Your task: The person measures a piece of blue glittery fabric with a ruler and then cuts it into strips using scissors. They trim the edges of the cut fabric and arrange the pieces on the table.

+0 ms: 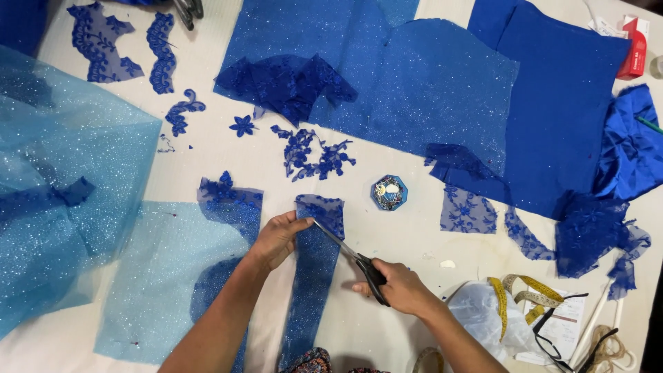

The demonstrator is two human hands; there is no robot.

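My left hand [277,238] pinches the upper left edge of a long strip of blue glitter lace [311,276] that lies on the white table. My right hand [399,287] grips black-handled scissors [349,254], whose silver blades point up-left and meet the strip just beside my left thumb. The strip's top end carries darker blue lace trim [323,207]. A second lace-edged blue piece [231,204] lies just left of my left hand.
Pale blue glitter tulle [62,193] covers the left. Large blue fabric pieces [442,83] and lace scraps [314,155] spread across the back. A small hexagonal pin box [389,193], yellow tape measure [514,293], eyeglasses [573,331], plastic bag [480,314] and red box [635,48] sit right.
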